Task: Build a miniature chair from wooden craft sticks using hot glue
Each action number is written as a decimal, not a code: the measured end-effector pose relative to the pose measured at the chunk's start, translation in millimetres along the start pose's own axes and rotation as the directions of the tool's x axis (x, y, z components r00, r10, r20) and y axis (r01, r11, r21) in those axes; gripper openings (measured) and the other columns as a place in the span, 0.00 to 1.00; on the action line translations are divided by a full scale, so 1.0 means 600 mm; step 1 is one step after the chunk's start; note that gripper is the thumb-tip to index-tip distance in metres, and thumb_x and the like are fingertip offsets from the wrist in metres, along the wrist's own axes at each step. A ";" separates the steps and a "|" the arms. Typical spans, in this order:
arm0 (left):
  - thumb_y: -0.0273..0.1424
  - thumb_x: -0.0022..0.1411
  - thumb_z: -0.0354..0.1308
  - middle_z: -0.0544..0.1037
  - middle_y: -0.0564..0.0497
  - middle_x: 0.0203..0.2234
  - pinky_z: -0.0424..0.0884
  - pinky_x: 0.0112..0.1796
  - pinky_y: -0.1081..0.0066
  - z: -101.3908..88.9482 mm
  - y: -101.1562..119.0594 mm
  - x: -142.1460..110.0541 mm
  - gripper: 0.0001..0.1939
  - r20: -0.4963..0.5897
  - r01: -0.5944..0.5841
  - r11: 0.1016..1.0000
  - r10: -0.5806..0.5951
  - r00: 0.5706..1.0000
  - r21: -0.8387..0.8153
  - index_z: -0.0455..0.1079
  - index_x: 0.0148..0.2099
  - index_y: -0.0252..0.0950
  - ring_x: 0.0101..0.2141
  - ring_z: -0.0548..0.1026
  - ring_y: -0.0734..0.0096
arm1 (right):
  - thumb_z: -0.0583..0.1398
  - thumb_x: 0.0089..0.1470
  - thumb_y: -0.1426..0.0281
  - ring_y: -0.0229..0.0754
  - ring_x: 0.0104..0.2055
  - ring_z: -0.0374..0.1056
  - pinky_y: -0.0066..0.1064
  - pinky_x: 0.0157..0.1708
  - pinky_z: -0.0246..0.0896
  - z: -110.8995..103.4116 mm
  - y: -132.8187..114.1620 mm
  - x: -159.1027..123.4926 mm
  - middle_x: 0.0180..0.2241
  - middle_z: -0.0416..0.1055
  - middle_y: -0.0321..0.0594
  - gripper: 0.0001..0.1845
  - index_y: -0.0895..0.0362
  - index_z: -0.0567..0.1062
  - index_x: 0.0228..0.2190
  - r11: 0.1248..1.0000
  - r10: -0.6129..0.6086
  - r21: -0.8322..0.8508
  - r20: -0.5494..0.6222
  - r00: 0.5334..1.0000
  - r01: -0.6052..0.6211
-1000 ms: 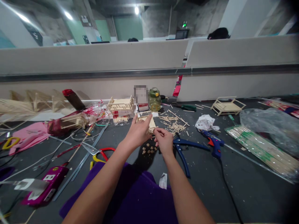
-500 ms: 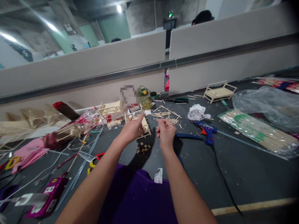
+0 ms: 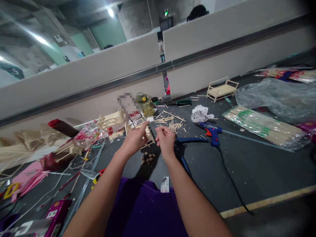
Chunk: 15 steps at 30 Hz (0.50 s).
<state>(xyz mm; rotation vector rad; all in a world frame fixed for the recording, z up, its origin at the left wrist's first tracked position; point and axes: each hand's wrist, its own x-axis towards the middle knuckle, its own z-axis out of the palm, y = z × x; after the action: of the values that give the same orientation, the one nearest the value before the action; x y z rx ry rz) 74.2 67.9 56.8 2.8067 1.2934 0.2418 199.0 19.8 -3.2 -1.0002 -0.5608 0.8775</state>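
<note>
My left hand (image 3: 133, 141) is over a small wooden stick model (image 3: 149, 135), its fingers curled round the near side and its index finger stretched along the top. The hand covers much of the model. Just to the right, my right hand (image 3: 166, 141) is raised with thumb and fingertips pinched together. Whatever may be between them is too small to make out. Below the hands lies a cluster of small brown wooden pieces (image 3: 148, 158). Behind the right hand are scattered short thin sticks (image 3: 175, 126).
A blue glue gun (image 3: 214, 134) with a black cord, crumpled white paper (image 3: 200, 113) and bagged sticks (image 3: 256, 126) lie to the right. A finished little wooden bench (image 3: 222, 91) stands behind. Scissors (image 3: 90, 174), cables and a purple box (image 3: 57, 212) are at left. A partition (image 3: 98, 77) borders the back.
The camera view has swung a little to the right and tilted. My right hand has come slightly nearer the left one, still pinched. My left hand stays at the wooden model.
</note>
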 end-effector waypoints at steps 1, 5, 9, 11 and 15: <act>0.23 0.54 0.56 0.79 0.46 0.35 0.67 0.43 0.63 0.000 0.000 0.000 0.38 0.004 -0.001 1.000 0.001 1.000 0.004 0.53 0.66 0.35 0.38 0.76 0.57 | 0.59 0.50 0.64 0.30 0.10 0.53 0.19 0.09 0.47 0.000 0.001 0.000 0.12 0.62 0.25 0.10 0.58 0.74 0.27 1.000 0.007 0.002 -0.002 1.000 -0.007; 0.23 0.55 0.57 0.79 0.45 0.36 0.68 0.40 0.64 0.004 -0.004 -0.001 0.37 0.005 0.013 1.000 -0.013 1.000 0.013 0.53 0.67 0.34 0.37 0.76 0.57 | 0.60 0.50 0.64 0.30 0.11 0.54 0.19 0.09 0.47 0.001 0.004 0.000 0.12 0.62 0.25 0.09 0.58 0.74 0.27 1.000 0.019 0.006 0.008 1.000 -0.019; 0.24 0.55 0.57 0.79 0.46 0.36 0.68 0.38 0.67 0.007 -0.007 -0.002 0.37 0.001 0.019 1.000 -0.019 1.000 0.004 0.53 0.67 0.36 0.37 0.77 0.58 | 0.59 0.50 0.64 0.30 0.11 0.53 0.19 0.09 0.47 0.002 0.005 0.000 0.12 0.62 0.26 0.09 0.57 0.74 0.27 1.000 0.017 -0.003 0.016 1.000 -0.016; 0.24 0.56 0.57 0.79 0.46 0.36 0.68 0.37 0.68 0.007 -0.007 -0.003 0.37 0.005 0.019 1.000 -0.019 1.000 0.002 0.53 0.67 0.35 0.37 0.77 0.59 | 0.59 0.50 0.64 0.30 0.11 0.53 0.19 0.09 0.46 0.002 0.006 0.000 0.12 0.62 0.26 0.09 0.57 0.74 0.27 1.000 0.016 -0.002 0.019 1.000 -0.016; 0.24 0.56 0.56 0.79 0.46 0.36 0.68 0.37 0.68 0.010 -0.008 -0.004 0.36 -0.009 0.011 1.000 -0.011 1.000 0.007 0.53 0.66 0.35 0.37 0.77 0.59 | 0.59 0.50 0.65 0.30 0.11 0.54 0.19 0.09 0.47 0.002 0.007 -0.001 0.12 0.62 0.26 0.08 0.57 0.74 0.27 1.000 0.009 0.008 0.028 1.000 -0.009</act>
<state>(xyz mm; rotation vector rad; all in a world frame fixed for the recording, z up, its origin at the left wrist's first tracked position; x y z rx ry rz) 70.0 69.4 50.2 2.8062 1.3139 0.2503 196.3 21.3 -6.1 -0.9851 -0.5767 0.9019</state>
